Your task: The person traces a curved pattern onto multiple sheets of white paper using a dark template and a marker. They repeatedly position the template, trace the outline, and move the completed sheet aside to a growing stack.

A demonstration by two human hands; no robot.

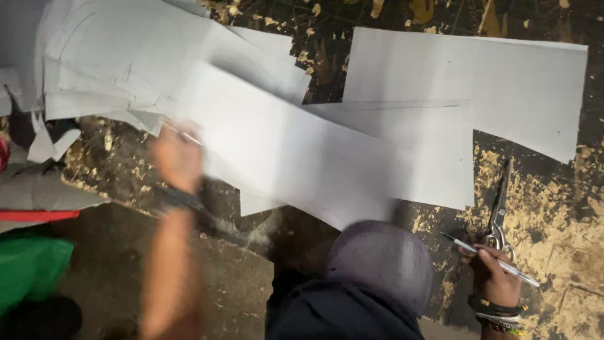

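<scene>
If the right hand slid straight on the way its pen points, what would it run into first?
The right hand holds a pen whose tip points up-left over the worn dark floor. Straight on, it would probably meet the edge of the large white paper sheet first; the scissors lie just beside that line.

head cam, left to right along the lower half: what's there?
Green cloth → left hand, blurred, at the edge of the white sheet → rounded grey-purple shape → right hand holding a pen → scissors lying on the worn dark surface.
</scene>
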